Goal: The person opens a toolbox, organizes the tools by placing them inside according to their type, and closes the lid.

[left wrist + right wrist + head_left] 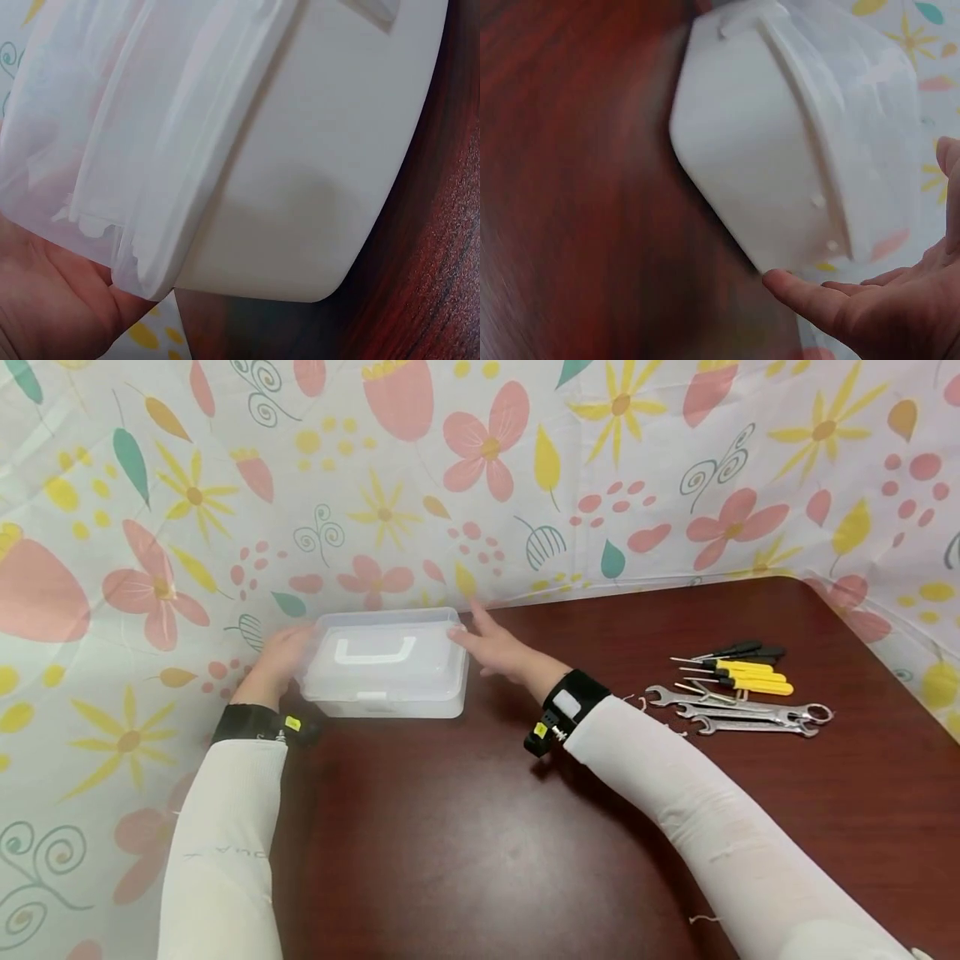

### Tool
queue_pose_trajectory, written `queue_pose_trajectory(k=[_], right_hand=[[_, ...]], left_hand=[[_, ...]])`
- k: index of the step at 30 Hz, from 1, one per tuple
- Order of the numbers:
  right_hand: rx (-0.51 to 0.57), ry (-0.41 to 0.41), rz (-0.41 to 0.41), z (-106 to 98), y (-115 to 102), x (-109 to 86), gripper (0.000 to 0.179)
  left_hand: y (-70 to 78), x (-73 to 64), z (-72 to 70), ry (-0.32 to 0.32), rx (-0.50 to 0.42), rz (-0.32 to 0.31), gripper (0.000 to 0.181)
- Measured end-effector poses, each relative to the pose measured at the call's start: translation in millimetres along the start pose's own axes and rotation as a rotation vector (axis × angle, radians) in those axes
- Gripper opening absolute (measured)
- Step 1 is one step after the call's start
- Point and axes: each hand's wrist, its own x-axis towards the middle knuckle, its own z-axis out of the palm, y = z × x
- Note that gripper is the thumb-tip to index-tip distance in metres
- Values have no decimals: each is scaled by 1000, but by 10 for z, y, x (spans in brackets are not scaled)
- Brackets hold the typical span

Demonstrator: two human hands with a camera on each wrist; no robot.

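A white plastic storage box (384, 704) with a clear lid and a white carry handle (375, 650) on top stands at the back left of the table. My left hand (283, 656), blurred in the head view, is at the box's left side. In the left wrist view its palm (52, 300) lies against the lid's end, with the fingers partly hidden behind the lid. On the other side, my right hand (497, 647) is spread, thumb and fingers apart. One of its fingertips reaches the box's lower back corner in the right wrist view.
To the right on the dark wooden table (450, 843) lie several screwdrivers (750, 677) with yellow or black handles. Several metal wrenches (750, 714) lie just in front of them. A flower-printed cloth (480, 485) hangs along the table's back and left edges, close behind the box.
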Motion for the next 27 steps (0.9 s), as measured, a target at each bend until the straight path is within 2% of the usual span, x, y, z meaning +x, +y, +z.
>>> queue_pose_trajectory(k=[5, 11, 20, 22, 27], right_hand=[[23, -1, -27, 151, 73, 24, 86], [61, 2, -25, 205, 122, 14, 74], [91, 4, -12, 114, 197, -101, 74], [98, 6, -9, 98, 204, -119, 74], [101, -2, 6, 25, 194, -210, 74]], left_hand=[[-15, -9, 13, -4, -22, -39, 76], [-7, -49, 17, -8, -23, -57, 76], [13, -76, 157, 22, -98, -108, 72], [15, -88, 180, 30, -110, -100, 71], [35, -123, 255, -25, -127, -68, 68]])
